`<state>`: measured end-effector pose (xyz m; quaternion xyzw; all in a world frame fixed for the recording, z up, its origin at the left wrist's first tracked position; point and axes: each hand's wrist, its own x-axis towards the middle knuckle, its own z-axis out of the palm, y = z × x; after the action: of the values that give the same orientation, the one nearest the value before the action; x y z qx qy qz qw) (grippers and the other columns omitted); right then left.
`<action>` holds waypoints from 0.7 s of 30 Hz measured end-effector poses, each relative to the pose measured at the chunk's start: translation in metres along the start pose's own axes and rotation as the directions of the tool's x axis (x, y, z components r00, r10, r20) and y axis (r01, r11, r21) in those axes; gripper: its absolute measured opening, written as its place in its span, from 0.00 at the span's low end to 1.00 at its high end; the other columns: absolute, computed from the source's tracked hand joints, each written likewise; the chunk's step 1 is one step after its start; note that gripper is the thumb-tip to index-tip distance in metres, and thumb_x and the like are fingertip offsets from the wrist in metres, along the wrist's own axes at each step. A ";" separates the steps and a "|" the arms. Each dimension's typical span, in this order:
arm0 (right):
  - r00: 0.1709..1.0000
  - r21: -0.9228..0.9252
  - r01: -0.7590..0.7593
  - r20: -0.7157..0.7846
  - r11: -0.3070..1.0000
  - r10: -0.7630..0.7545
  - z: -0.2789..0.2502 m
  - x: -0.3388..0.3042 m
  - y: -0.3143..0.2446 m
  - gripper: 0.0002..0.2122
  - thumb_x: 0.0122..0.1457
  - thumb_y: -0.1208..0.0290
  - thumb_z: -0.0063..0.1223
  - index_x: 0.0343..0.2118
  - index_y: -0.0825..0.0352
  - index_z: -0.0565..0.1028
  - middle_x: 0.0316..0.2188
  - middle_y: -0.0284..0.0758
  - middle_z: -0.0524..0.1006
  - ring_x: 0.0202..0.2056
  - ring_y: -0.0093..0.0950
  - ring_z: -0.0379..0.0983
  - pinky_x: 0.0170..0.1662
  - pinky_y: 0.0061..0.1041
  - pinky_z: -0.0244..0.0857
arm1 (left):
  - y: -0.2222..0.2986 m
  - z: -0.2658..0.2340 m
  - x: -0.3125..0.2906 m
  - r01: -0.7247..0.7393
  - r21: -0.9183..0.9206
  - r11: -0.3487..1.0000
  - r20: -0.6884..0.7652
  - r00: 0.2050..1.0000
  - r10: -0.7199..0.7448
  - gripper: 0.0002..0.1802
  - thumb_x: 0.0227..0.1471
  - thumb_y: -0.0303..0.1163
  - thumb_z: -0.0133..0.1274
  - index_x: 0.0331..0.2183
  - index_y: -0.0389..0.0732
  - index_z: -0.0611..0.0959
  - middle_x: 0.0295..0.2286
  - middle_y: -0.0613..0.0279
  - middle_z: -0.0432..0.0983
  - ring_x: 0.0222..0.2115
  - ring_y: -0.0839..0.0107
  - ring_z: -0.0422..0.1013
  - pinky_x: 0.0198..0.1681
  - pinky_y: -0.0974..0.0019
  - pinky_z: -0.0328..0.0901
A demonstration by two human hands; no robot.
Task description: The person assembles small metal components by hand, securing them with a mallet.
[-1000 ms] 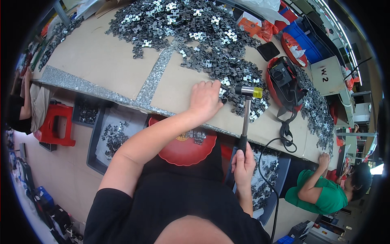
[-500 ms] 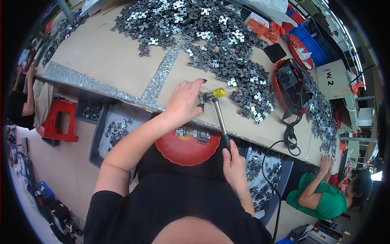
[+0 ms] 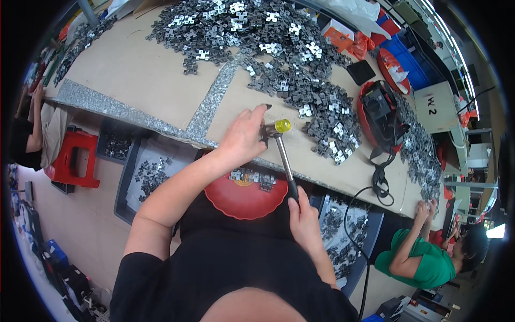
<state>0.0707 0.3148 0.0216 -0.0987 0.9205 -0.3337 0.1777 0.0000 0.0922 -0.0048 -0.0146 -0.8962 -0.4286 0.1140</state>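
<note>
My left hand (image 3: 242, 138) rests on the tan worktable (image 3: 145, 70) near its front edge, fingers curled over a small dark metal piece that is mostly hidden. My right hand (image 3: 303, 217) grips the black handle of a hammer (image 3: 282, 151), whose yellow-tipped head sits right beside my left fingers. A big heap of small grey metal parts (image 3: 279, 48) covers the table beyond my hands. On my lap a red round tray (image 3: 244, 197) holds several of the same parts.
A red and black machine (image 3: 382, 115) with straps and a cable sits at the right. Grey bins (image 3: 145, 172) of parts stand under the table. A person in a green shirt (image 3: 416, 263) works at lower right. A red stool (image 3: 72, 158) stands at left.
My left hand slid left along the table edge. The hammer swung left with it, its head now down next to my left fingers.
</note>
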 end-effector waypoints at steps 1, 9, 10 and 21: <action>1.000 0.036 0.028 -0.013 0.999 -0.027 -0.001 -0.005 0.001 0.17 0.57 0.70 0.42 0.48 0.69 0.62 0.21 0.49 0.71 0.25 0.45 0.71 0.27 0.36 0.63 | -0.001 0.000 0.000 -0.009 0.011 1.000 0.007 1.000 0.009 0.36 0.27 0.19 0.54 0.45 0.35 0.62 0.30 0.53 0.69 0.35 0.55 0.64 0.40 0.60 0.61; 0.994 0.449 0.069 -0.111 0.891 -0.021 -0.015 -0.011 0.019 0.18 0.59 0.71 0.39 0.51 0.72 0.61 0.14 0.27 0.65 0.14 0.13 0.59 0.17 0.12 0.54 | 0.019 -0.012 -0.040 -0.352 0.136 0.926 0.391 0.878 0.277 0.22 0.25 0.22 0.52 0.33 0.38 0.74 0.27 0.57 0.70 0.34 0.58 0.65 0.37 0.59 0.61; 0.991 0.515 0.057 -0.132 0.855 0.013 -0.017 -0.009 0.018 0.18 0.59 0.70 0.39 0.51 0.71 0.60 0.13 0.26 0.64 0.13 0.12 0.58 0.16 0.11 0.52 | 0.019 -0.011 -0.037 -0.355 0.075 0.932 0.418 0.860 0.293 0.20 0.27 0.23 0.52 0.32 0.38 0.74 0.26 0.57 0.70 0.34 0.57 0.65 0.37 0.58 0.61; 0.990 0.544 0.038 -0.135 0.839 0.043 -0.015 -0.008 0.022 0.18 0.59 0.69 0.39 0.52 0.69 0.61 0.14 0.26 0.64 0.12 0.11 0.56 0.14 0.10 0.50 | -0.008 0.039 0.071 -0.002 -0.013 1.000 -0.106 0.994 0.001 0.16 0.35 0.19 0.48 0.34 0.34 0.72 0.27 0.46 0.71 0.31 0.47 0.67 0.36 0.52 0.62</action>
<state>0.0709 0.3429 0.0206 -0.0188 0.7981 -0.5873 0.1331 -0.0772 0.1119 -0.0191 0.0066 -0.8861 -0.4343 0.1616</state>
